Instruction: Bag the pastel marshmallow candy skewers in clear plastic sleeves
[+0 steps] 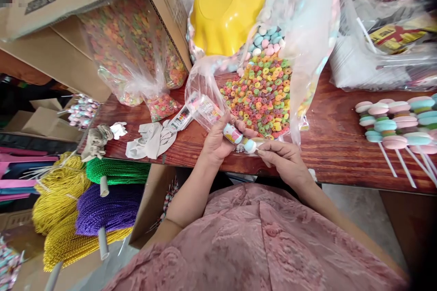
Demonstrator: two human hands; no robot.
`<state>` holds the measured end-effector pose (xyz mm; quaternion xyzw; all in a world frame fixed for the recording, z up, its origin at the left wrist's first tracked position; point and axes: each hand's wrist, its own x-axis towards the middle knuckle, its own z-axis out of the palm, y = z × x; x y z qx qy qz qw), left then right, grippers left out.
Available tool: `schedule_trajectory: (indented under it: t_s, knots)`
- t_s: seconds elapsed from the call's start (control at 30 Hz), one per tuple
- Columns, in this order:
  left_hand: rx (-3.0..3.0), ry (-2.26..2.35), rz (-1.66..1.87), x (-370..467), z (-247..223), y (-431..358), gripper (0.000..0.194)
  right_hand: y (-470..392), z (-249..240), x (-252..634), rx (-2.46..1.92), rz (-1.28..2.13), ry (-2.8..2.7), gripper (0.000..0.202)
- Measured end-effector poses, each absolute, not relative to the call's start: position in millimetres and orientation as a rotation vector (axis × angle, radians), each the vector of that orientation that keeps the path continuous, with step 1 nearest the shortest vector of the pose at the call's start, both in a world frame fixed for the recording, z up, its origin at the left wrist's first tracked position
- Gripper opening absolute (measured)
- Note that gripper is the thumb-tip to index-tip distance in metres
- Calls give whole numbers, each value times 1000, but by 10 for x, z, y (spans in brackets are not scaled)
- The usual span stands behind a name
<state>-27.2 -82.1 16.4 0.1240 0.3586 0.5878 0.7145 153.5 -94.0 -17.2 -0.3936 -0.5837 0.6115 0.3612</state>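
My left hand [220, 138] is closed around a small printed wrapper [232, 133] with pink and yellow on it. Fingers of my right hand [282, 159] pinch the end of a candy skewer [250, 146], whose pale blue and white piece sits just outside the wrapper's opening. Both hands are close together over the table's front edge. Behind them a heap of colourful ring candies [261, 95] lies in an open clear bag. Pastel round candies [268, 41] lie behind the rings, beside an upturned yellow bowl [227, 9].
Finished candy skewers [399, 122] lie at the right on the wooden table [327, 145]. A cardboard box [68, 54] and bagged ring candies [126, 41] stand at the left. Crumpled white gloves [150, 141] lie near the front edge. Coloured cord bundles [111, 209] are lower left.
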Motion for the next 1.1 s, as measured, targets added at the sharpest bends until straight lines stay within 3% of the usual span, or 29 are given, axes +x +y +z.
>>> schedule_trajectory:
  t_s: [0.33, 0.53, 0.77, 1.0, 1.1]
  knots:
    - [446, 786, 1232, -107, 7, -933, 33, -1092, -210, 1414, -1062, 1007, -1746, 19]
    - [454, 733, 1171, -120, 91, -938, 40, -1069, -133, 1416, -1043, 984, -1784, 20]
    - [254, 729, 1380, -201, 136, -875, 40, -981, -171, 1578, -1005, 980, -1834, 16]
    - [302, 781, 1307, -153, 89, -884, 45, -961, -79, 1556, -1056, 185, -2198, 23]
    - [334, 798, 1277, -119, 85, -920, 42, -970, -86, 1512, -1005, 7, -2223, 26]
